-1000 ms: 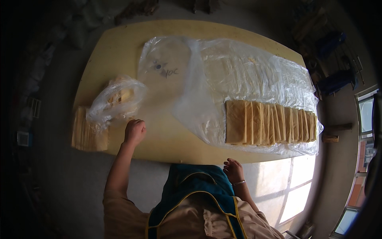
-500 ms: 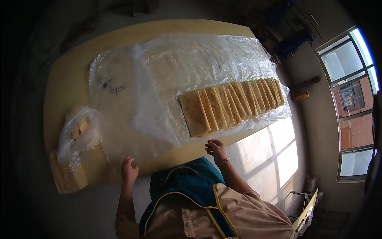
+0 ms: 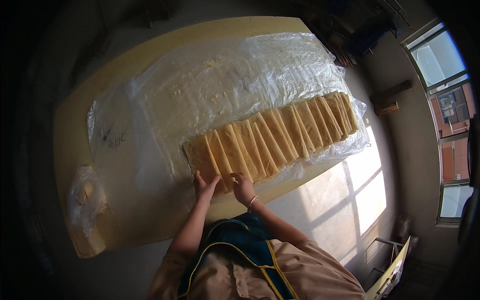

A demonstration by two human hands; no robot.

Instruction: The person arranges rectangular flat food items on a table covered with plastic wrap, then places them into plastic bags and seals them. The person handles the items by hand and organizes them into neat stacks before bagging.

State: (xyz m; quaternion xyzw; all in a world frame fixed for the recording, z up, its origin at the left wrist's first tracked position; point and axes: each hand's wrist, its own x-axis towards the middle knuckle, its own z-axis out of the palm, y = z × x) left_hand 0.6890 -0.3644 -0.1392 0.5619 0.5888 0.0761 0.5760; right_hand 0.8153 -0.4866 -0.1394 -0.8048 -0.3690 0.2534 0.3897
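We've got the left hand (image 3: 205, 187) spread wide and the right hand (image 3: 243, 189) half-curled, its hold we can't make out, both at the near-left end of overlapping tan sheets (image 3: 272, 134) on plastic film (image 3: 187, 95)!

Plastic sheeting (image 3: 225, 80) on yellowish table (image 3: 75, 135)
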